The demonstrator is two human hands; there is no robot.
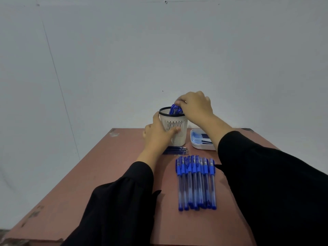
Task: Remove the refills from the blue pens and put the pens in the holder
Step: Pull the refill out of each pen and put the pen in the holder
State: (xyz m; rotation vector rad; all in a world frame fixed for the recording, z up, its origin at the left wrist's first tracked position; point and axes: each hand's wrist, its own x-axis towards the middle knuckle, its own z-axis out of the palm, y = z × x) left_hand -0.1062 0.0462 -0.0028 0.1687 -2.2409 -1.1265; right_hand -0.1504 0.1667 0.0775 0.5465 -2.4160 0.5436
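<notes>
A white slotted pen holder (179,137) with a dark rim stands at the far middle of the table. My left hand (158,134) grips its left side, thumb across the front. My right hand (194,107) is over the rim, its fingertips pinching the blue caps of pens (174,110) that stand inside the holder. Several capped blue pens (196,181) lie side by side in a row near the table's middle. A few thin refills (176,150) lie just in front of the holder.
A shallow white tray (195,145) holding blue parts and dark refills sits right of the holder, partly behind my right forearm. The reddish-brown table (106,166) ends near the pale wall behind the holder. Black sleeves cover both my arms.
</notes>
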